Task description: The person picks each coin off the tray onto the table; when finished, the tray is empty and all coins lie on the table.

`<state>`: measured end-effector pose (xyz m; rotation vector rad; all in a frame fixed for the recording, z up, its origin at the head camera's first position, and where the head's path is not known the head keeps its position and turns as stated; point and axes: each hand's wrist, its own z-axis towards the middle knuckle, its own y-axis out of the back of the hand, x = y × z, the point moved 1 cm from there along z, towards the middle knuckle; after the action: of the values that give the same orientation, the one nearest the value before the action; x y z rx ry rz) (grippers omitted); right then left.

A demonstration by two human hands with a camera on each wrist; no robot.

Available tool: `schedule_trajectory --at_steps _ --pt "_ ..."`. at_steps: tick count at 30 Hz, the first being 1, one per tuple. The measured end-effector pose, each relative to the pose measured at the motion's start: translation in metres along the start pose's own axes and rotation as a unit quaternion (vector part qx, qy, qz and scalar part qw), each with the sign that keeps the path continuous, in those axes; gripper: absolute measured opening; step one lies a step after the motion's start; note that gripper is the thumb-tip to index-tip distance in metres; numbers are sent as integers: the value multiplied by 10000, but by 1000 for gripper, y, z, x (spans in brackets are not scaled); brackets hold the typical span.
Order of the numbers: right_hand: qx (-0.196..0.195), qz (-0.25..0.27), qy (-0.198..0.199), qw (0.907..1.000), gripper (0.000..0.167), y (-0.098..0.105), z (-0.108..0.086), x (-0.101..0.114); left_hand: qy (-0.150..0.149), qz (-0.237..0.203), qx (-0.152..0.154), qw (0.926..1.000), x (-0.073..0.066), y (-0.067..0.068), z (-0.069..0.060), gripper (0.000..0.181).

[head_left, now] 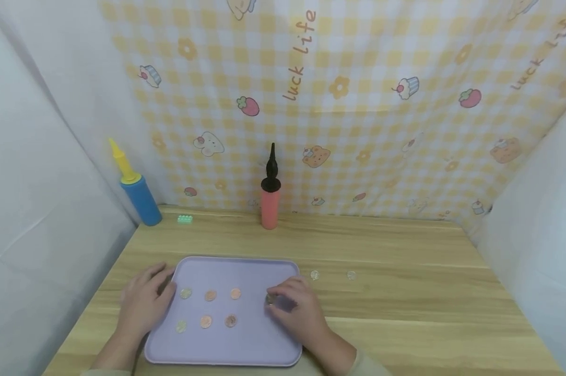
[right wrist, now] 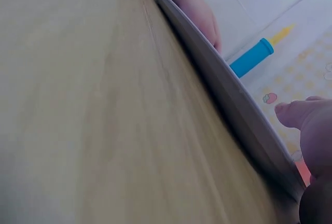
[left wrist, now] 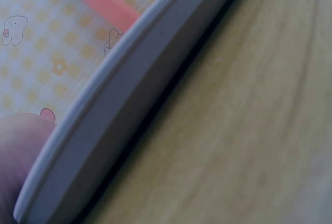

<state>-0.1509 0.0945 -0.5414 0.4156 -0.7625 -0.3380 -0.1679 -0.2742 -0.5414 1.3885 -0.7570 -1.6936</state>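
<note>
A purple tray (head_left: 264, 344) lies on the wooden table, with several coins on it in two rows, among them a copper coin (head_left: 205, 321) and a silvery coin (head_left: 186, 293). Over the tray's right part, my right hand (head_left: 302, 308) pinches a coin (head_left: 270, 299) between thumb and fingers. My left hand (head_left: 144, 303) rests at the tray's left edge, fingers relaxed. The left wrist view shows the tray's side wall (left wrist: 119, 94) and part of the hand (left wrist: 23, 151). In the right wrist view the right hand (right wrist: 311, 130) is above the tray's rim (right wrist: 228, 89).
Two coins, one nearer (head_left: 315, 274) and one farther right (head_left: 351, 274), lie on the table right of the tray. Behind stand a pink pump (head_left: 270, 209) and a blue pump (head_left: 143, 201), with a small green block (head_left: 185, 219) between them. A patterned cloth hangs at the back.
</note>
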Motion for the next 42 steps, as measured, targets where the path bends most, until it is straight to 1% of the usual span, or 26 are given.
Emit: schedule_trajectory --at_steps 6,12,16,20,23,28,30,34,37,39,42 --pt "139 -102 -124 9998 36 23 -9 -8 28 -23 -7 10000 -2 1 0 44" --pt "192 -239 -359 9989 37 36 -17 -12 85 25 -33 10000 -2 1 -2 44" --pt "210 -487 -504 9973 40 47 -22 -15 122 13 -35 9999 -1 -1 -3 45" --pt "183 -768 -861 9932 40 61 -29 -17 73 -16 -92 9999 -1 -2 -2 44" --pt "97 -866 -1063 9905 39 73 -36 -19 56 -13 -102 9999 -1 -1 -2 44" --pt "-77 -917 -1195 9886 41 93 -49 -24 73 2 -75 9999 -1 1 -3 44" --pt "-112 -1011 -1294 9864 42 100 -54 -26 68 6 -71 10000 -2 1 -3 44" --pt "-59 -1308 -1492 9801 43 114 -64 -29 56 8 -84 9999 -3 1 -4 43" --pt "-1 -1582 -1492 9761 44 124 -71 -32 60 22 -78 9999 -4 2 -4 43" --pt "30 -1677 -1511 9742 44 130 -75 -33 52 36 -77 10000 -4 2 -4 43" --pt "53 -1802 -1647 9697 44 138 -80 -34 54 46 -59 10000 -4 2 -3 44"
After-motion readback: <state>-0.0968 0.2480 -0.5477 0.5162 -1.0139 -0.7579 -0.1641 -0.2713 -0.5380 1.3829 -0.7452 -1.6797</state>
